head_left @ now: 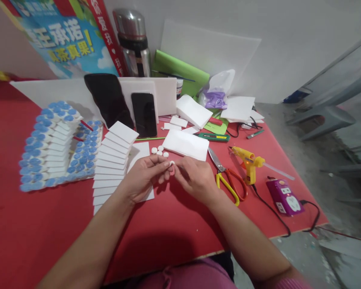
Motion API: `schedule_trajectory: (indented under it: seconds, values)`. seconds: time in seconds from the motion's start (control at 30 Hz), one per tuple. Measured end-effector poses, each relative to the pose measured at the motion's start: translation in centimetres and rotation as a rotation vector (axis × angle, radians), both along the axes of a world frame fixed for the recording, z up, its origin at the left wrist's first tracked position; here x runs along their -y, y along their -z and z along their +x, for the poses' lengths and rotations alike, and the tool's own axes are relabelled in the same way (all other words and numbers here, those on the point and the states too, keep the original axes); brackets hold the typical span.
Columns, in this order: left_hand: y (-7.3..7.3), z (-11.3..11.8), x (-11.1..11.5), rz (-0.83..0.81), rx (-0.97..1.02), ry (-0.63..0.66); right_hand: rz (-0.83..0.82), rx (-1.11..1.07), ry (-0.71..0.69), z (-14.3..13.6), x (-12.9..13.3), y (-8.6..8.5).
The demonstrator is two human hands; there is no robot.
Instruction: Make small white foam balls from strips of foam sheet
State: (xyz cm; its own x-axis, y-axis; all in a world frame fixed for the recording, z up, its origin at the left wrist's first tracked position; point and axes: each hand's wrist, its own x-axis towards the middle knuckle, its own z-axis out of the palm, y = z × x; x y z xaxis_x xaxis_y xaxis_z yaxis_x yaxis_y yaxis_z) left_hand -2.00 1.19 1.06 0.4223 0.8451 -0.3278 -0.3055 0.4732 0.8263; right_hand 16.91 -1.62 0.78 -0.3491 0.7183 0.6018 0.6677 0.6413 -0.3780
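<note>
Between the fingertips of both hands is a small white piece (171, 163), maybe a rolled strip; its full shape is hidden. My left hand (146, 176) pinches it from the left, thumb against the forefinger. From the right, my right hand (195, 176) closes its fingers on the same piece. Just beyond my fingers several small white discs (159, 151) lie on the red table. A fanned flight of white card steps (111, 165) stands left of my left hand, beside a flat white sheet (142, 154). Behind my right hand rests a stack of white paper (186, 143).
Scissors (225, 176), a yellow glue gun (247, 162) and a purple power socket (285, 196) lie right, with cords. A green cutter (215, 137) is behind. Left stands a blue-topped white model (33, 160). Two phones (144, 114) and a steel flask (132, 40) stand at the back.
</note>
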Motion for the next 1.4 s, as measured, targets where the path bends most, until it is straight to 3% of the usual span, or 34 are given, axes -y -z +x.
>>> schedule_trajectory:
  seconds: [0.17,0.37,0.43,0.6,0.77,0.9,1.07,1.4]
  values:
    - [-0.2,0.2,0.1,0.050,-0.056,-0.025,-0.109,-0.101,0.041,0.0,0.0,-0.1]
    - [-0.6,0.7,0.7,0.263,-0.333,-0.067,-0.382,-0.292,0.144,-0.8,0.1,-0.2]
    - [-0.6,1.0,1.1,0.442,-0.484,-0.140,-0.483,-0.387,0.184,-1.2,0.2,-0.2]
    - [0.0,1.6,2.0,1.118,-0.806,-0.320,-0.755,-0.795,0.146,-2.1,0.5,-0.5]
    - [0.5,1.2,2.1,1.399,-0.952,-0.316,-0.833,-0.896,0.032,-2.2,0.9,-0.7]
    - [0.6,1.2,2.2,1.362,-0.952,-0.266,-0.844,-0.927,-0.020,-1.9,0.8,-0.3]
    - [0.5,2.0,2.6,1.183,-0.794,-0.324,-0.876,-1.025,0.004,-1.9,0.4,0.0]
    - [-0.6,2.0,2.1,0.602,-0.462,-0.337,-0.800,-1.037,-0.079,-2.1,0.1,-0.8]
